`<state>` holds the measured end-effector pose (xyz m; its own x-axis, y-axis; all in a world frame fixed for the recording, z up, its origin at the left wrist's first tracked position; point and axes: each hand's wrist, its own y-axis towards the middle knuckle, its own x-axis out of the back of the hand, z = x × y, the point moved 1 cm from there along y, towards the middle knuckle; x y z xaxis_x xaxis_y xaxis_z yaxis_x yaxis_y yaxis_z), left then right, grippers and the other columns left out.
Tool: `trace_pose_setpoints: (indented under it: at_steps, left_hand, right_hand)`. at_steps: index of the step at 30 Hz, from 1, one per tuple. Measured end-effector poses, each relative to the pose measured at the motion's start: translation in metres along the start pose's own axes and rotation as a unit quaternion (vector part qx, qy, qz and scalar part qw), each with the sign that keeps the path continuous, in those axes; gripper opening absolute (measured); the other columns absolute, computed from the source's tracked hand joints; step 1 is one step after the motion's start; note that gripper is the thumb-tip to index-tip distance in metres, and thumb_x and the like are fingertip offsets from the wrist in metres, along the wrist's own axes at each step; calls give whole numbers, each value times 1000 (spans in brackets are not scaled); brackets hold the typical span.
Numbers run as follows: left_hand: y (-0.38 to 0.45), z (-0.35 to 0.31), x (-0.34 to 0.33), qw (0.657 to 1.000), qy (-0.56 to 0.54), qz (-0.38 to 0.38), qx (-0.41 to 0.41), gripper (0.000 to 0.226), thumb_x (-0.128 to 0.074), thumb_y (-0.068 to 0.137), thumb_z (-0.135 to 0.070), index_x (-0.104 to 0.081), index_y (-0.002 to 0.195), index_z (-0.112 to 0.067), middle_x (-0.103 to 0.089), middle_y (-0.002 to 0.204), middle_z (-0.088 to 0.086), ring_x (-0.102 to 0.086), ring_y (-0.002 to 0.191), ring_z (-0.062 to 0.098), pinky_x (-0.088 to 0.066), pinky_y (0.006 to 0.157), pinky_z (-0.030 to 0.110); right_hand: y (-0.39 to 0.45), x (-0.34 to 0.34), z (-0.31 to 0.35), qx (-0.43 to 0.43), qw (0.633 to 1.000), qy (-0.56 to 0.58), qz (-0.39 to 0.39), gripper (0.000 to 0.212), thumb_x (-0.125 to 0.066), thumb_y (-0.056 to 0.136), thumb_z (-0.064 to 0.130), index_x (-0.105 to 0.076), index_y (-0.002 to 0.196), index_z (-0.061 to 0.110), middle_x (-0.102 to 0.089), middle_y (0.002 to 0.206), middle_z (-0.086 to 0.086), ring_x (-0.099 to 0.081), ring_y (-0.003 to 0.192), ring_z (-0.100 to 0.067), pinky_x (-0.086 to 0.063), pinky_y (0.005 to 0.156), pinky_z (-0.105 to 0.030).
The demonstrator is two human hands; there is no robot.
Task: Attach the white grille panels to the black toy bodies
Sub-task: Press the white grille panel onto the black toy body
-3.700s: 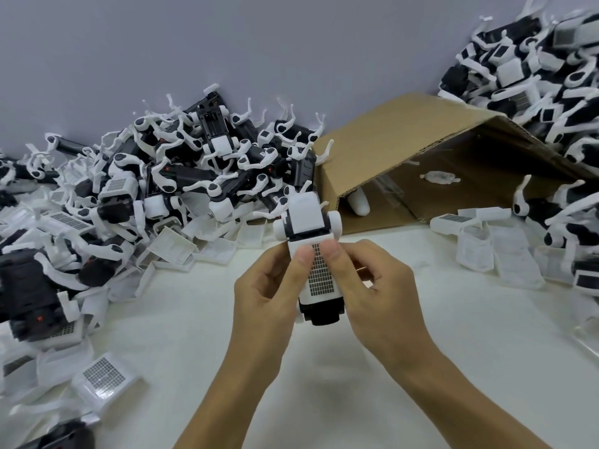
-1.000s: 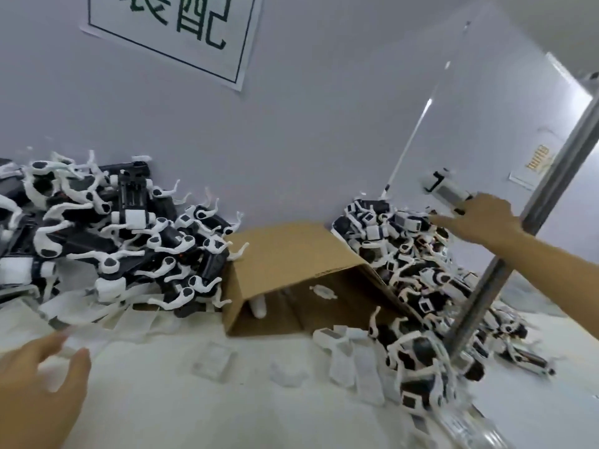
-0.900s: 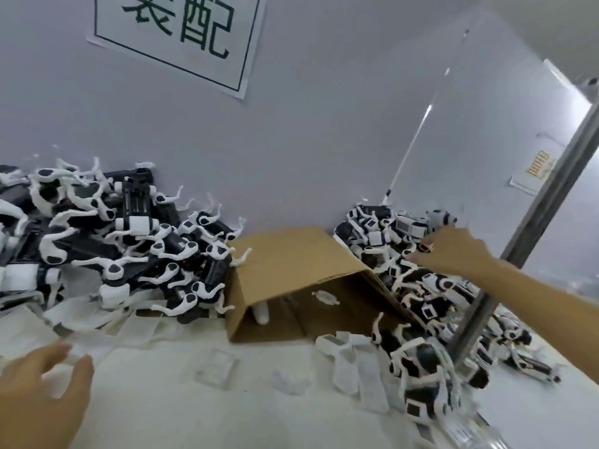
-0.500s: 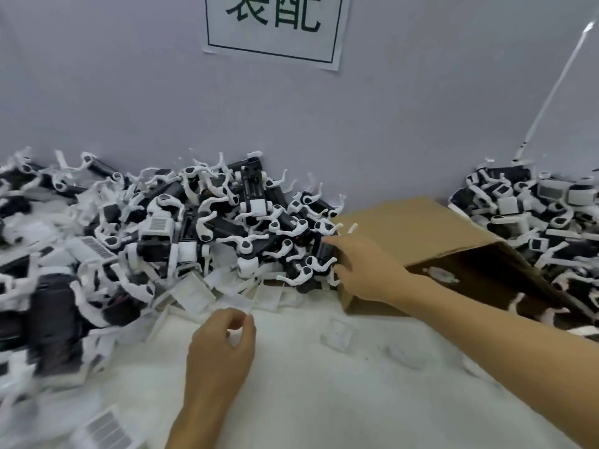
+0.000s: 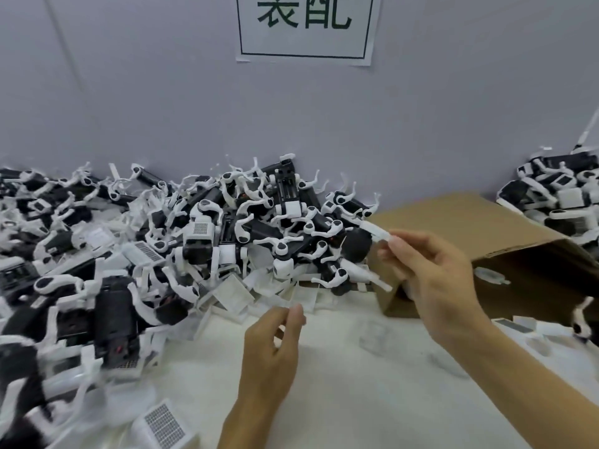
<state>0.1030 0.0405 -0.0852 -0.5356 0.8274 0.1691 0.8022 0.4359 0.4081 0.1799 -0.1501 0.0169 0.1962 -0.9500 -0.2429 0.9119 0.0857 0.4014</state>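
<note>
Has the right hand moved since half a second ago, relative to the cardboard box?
Yes. The right hand has lifted off the front left corner of the cardboard box and now pinches the leg of a black toy body, raised before the box.

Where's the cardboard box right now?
In the head view the cardboard box lies tipped on its side at the right, against the wall, between the big toy pile and a smaller pile, just behind the right hand.
</note>
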Motion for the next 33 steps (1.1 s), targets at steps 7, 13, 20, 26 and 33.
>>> trace_pose_setpoints:
  at_steps: [7, 13, 20, 26, 33]
  left_hand:
    - [-8, -32, -15, 867, -434, 188, 156, 67, -46, 88, -67, -74, 118, -14, -69, 123, 21, -67, 114, 35, -56, 87, 42]
    - [-11, -22, -9, 907, -338, 195, 159, 66, -92, 62, -50, -74, 109, -7, -72, 113, 23, -70, 105, 38, -60, 74, 43]
    - [-6, -13, -6, 939, -281, 27, 194, 100, -98, 37, -29, -52, 126, -35, -66, 119, 7, -76, 88, 26, -60, 84, 43]
    - [-24, -19, -31, 902, -305, -21, 304, 85, -99, 43, -36, -52, 112, -19, -67, 120, 8, -73, 105, 24, -55, 91, 37]
    - [-35, -35, -40, 847, -408, 120, 319, 61, -80, 71, -32, -68, 118, 5, -72, 114, 25, -71, 107, 34, -61, 77, 30]
  right_hand:
    - [-88, 2, -24, -242, 925, 293, 15, 43, -72, 77, 18, -63, 115, 1, -71, 106, -20, -74, 84, -25, -61, 70, -37]
    - [-94, 21, -49, -226, 971, 18, -72, 18, -63, 89, 12, -75, 101, 5, -78, 97, -12, -74, 92, -26, -54, 74, -36]
    - [-111, 21, -54, -114, 963, -225, 95, 69, -87, 69, 44, -57, 131, 38, -66, 119, 22, -64, 110, 1, -52, 91, -18]
    - [-117, 13, -62, -74, 971, -224, 44, 73, -93, 68, 25, -60, 130, 42, -67, 115, 26, -65, 110, -2, -53, 94, -21]
    - [-124, 8, -60, 0, 954, -299, 18, 93, -89, 65, 52, -42, 145, 41, -59, 120, 29, -56, 118, 2, -49, 88, -15]
